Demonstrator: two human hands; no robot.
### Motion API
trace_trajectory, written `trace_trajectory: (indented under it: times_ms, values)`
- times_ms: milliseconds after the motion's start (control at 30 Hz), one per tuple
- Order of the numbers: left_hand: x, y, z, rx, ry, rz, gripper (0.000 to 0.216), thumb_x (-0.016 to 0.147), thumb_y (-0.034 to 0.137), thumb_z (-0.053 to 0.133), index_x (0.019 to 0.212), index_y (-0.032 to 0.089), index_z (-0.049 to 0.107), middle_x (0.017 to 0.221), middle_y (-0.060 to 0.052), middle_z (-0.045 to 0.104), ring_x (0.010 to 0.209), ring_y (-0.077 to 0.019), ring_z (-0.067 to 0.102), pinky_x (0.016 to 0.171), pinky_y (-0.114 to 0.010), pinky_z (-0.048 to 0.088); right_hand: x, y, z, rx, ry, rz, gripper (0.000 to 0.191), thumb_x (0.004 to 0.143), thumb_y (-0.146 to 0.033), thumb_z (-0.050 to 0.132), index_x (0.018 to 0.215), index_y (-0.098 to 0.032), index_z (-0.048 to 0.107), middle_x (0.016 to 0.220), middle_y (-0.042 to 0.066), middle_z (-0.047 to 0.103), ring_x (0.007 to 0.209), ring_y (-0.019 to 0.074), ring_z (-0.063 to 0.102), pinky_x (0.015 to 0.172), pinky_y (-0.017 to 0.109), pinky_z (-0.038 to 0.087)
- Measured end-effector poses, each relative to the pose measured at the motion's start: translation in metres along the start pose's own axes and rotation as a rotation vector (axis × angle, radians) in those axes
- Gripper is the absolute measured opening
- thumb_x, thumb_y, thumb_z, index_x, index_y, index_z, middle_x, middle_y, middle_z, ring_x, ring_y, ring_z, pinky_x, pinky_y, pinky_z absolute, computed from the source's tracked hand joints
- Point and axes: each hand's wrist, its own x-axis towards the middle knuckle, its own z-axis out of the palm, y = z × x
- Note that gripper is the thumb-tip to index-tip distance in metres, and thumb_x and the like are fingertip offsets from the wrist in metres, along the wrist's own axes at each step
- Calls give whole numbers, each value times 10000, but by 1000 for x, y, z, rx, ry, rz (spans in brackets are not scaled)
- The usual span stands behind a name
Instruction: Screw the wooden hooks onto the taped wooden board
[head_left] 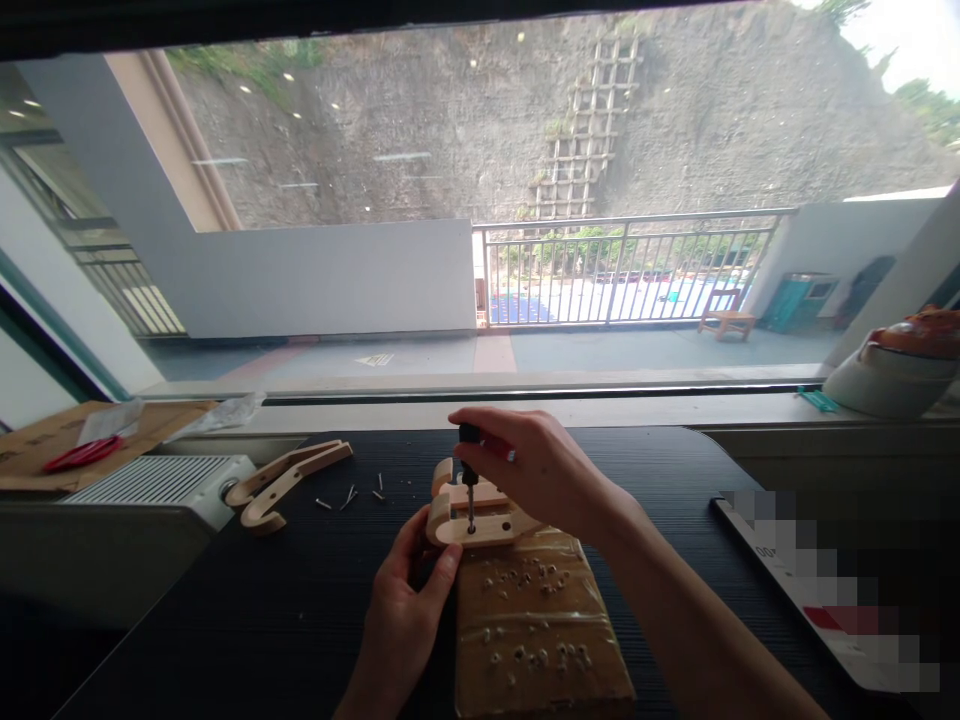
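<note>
My right hand (529, 465) is closed round the handle of a screwdriver (469, 490), held upright with its tip down on a curved wooden hook piece (469, 525). My left hand (409, 590) grips the rounded left end of that wooden piece, steadying it on the far edge of a tape-wrapped cardboard block (536, 630) pocked with small holes. Both rest on a dark ribbed table (300, 600).
Two more wooden hook pieces (281, 480) lie at the table's left, with several loose screws (352, 495) beside them. A white radiator (142, 485) and a cardboard box (45, 440) stand to the left. A window sill (600, 410) runs behind; printed paper (817, 590) lies right.
</note>
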Motion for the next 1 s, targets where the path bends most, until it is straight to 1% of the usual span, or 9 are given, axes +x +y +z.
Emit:
trace_trajectory:
  times_ms: [267,433,533,600,633,700,800,900,1000]
  values:
    - [2,-6,0,43,-27,51,504,763,358,621,1213,202,456,1166,-76,609,1017,-216,600,872,-311,474,-1,-6,-3,-42,-21,-58,274,880,-277,462,1080,-169,615,831,35,651,690,109,551,626,232,393]
    - [1,3,-8,222,117,209,476,739,339,638,1180,228,501,1136,-57,580,1043,-218,553,928,-339,414,0,-4,-4,-49,3,-41,284,878,-303,479,1098,-184,612,764,19,648,622,101,531,588,227,395]
    - [7,30,-15,159,186,250,456,719,332,645,1144,209,536,1072,-52,590,1036,-219,540,937,-339,396,0,-4,-3,-45,4,-40,273,881,-300,472,1086,-191,615,815,25,660,635,105,542,594,227,404]
    - [21,58,-17,-31,306,303,398,724,334,627,1089,188,563,943,-32,595,945,-195,559,907,-337,412,1,-5,-2,-41,-9,-46,269,884,-283,463,1091,-195,610,848,29,664,648,107,548,605,228,410]
    - [32,73,-16,-163,407,353,350,720,333,619,1032,181,579,866,-16,585,875,-173,567,881,-334,427,1,-6,-1,-40,-15,-46,270,884,-277,460,1097,-199,606,855,28,664,648,106,548,605,227,411]
    - [60,102,-10,-414,477,437,291,736,301,574,1005,190,558,827,10,542,812,-127,563,860,-324,440,1,-8,0,-40,-28,-44,271,884,-271,458,1106,-206,600,852,24,664,636,103,544,593,223,409]
    - [106,128,3,-465,519,482,297,756,294,495,1045,227,503,826,37,510,754,-74,541,824,-271,437,1,-10,1,-38,-38,-37,269,883,-288,459,1094,-204,603,825,24,662,610,100,541,559,216,400]
    - [130,132,10,-356,370,445,269,741,302,512,972,171,556,751,22,538,677,-83,543,752,-272,451,0,-10,-1,-40,-29,-18,263,878,-305,464,1067,-200,614,781,22,656,589,101,541,547,218,402]
    - [116,124,4,-155,86,408,220,706,318,599,820,133,635,665,0,585,617,-113,550,679,-286,463,-2,-10,-4,-41,-20,1,260,873,-289,468,1071,-201,613,771,19,652,593,105,542,565,228,412]
